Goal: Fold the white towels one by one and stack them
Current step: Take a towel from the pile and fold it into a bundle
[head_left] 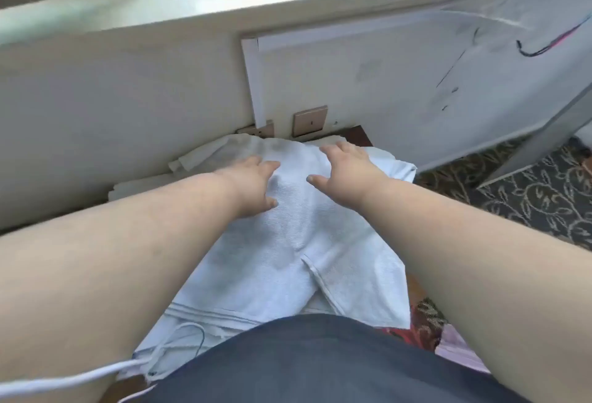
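Fingers (267, 167) spread flat on white towel (288, 242) beside wall (128, 98) and outlet (310, 120).

Dark surface (360, 132) against the wall, mostly covered by spread white towel (288, 242) and folded towels (205, 154).

The towel's (288, 242) near edge hides behind a dark shirt (320, 361) (folds beneath perhaps uneven).
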`<state>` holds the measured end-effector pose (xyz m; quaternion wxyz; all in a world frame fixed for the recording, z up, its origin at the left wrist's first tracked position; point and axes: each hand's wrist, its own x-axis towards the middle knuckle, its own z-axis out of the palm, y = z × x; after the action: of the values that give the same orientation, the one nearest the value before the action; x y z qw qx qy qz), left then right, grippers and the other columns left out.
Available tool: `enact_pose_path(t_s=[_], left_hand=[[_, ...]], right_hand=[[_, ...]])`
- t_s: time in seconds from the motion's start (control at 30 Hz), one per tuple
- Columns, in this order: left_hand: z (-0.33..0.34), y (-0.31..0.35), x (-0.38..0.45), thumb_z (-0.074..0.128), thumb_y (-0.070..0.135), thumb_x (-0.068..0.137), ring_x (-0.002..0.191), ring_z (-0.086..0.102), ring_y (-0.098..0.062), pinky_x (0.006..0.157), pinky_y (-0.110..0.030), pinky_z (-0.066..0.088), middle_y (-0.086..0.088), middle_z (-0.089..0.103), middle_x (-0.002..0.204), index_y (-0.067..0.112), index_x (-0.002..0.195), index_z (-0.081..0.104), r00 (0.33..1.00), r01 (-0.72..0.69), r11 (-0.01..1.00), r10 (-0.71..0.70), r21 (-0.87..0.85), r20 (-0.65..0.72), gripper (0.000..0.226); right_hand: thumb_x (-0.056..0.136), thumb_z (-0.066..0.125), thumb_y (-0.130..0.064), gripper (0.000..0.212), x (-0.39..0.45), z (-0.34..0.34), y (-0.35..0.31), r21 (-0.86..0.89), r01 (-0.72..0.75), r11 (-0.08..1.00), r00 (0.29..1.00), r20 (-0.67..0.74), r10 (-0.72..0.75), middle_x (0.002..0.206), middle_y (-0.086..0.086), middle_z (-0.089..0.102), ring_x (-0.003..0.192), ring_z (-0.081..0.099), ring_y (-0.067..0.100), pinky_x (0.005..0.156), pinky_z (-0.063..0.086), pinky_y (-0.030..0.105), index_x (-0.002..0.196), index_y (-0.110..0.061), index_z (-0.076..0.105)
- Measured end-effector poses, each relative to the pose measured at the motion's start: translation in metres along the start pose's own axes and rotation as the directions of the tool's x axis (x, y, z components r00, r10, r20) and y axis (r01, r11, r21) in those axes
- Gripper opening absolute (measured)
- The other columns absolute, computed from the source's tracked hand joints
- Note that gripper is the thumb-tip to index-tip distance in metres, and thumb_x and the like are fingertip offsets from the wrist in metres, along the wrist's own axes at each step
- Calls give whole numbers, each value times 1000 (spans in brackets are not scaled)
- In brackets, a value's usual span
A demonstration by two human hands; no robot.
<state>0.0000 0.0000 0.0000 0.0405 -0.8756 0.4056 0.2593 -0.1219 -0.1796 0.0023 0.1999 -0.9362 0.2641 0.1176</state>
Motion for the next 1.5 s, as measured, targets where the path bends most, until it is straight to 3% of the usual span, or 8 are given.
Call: enact_pose_path(t_s=[0.23, 0.5, 0.67, 0.87, 1.07, 1.2, 1.4, 1.5], left_hand=[[-1, 13, 47, 53, 65, 86, 146, 20, -31, 111, -50, 32, 1, 5, 163, 37, 154, 3, 980, 106, 994, -110, 34, 164, 89], [-9, 17, 92, 67, 73, 66, 139, 26, -37, 103, -50, 39, -4, 5, 162, 37, 153, -2, 984, 154, 985, -160, 72, 85, 117], [-16, 12, 111, 75, 77, 49, 144, 10, -35, 104, -54, 37, -1, -5, 161, 39, 153, -1, 979, 114, 971, -146, 211, 144, 134], [-3, 13, 120, 79, 68, 57, 134, 24, -29, 97, -46, 42, -6, 25, 147, 23, 141, 30, 997, 38, 983, -50, 181, 60, 107], [29, 1, 99, 75, 59, 70, 119, 36, -31, 98, -41, 40, -10, 42, 129, 12, 126, 44, 979, -39, 997, 52, 69, -199, 80], [33, -8, 89, 78, 50, 73, 108, 41, -33, 95, -39, 37, -12, 52, 111, 9, 108, 55, 946, -124, 991, 104, -48, -306, 59], [29, -11, 64, 84, 19, 69, 92, 51, -37, 76, -36, 39, -14, 56, 97, 8, 94, 60, 893, -253, 965, 204, -73, -401, 36], [17, -7, 44, 74, 18, 75, 83, 50, -24, 66, -27, 26, 2, 49, 87, 22, 86, 54, 903, -257, 956, 186, -139, -388, 23]], right_hand=[[85, 62, -61, 91, 43, 14, 15, 20, 6, 1000, 988, 156, -9, 159, 0, 26, 146, 21, 26, 114, 31, 46, 156, -24, 19], [65, 66, -75, 114, 76, 29, 25, -43, -79, 996, 978, 192, 86, 146, -1, 40, 137, 28, 26, 94, 40, 49, 155, -37, 6], [56, 62, -82, 96, 86, 35, 22, -134, -70, 988, 977, 189, 95, 139, 2, 38, 128, 30, 26, 89, 36, 46, 138, -37, 39], [68, 68, -73, 86, 94, 45, 22, -132, -19, 991, 987, 157, 40, 141, 3, 42, 137, 29, 28, 115, 13, 62, 133, -24, 42], [71, 71, -66, 66, 82, 61, 24, -91, 39, 995, 998, -41, -42, 120, 3, 48, 115, 40, 29, 97, 35, 44, 118, -24, 49], [74, 73, -59, 49, 70, 58, 23, -17, 95, 995, 986, -134, -96, 107, 0, 48, 104, 41, 27, 80, 30, 37, 105, -25, 54], [78, 76, -35, 29, 37, 39, 18, 140, 205, 969, 952, -257, -164, 93, 0, 47, 96, 47, 28, 81, 44, 40, 95, -17, 62], [77, 76, -28, 23, 22, 22, 10, 161, 269, 949, 936, -275, -219, 89, -4, 44, 92, 49, 26, 78, 42, 35, 92, -17, 63]])
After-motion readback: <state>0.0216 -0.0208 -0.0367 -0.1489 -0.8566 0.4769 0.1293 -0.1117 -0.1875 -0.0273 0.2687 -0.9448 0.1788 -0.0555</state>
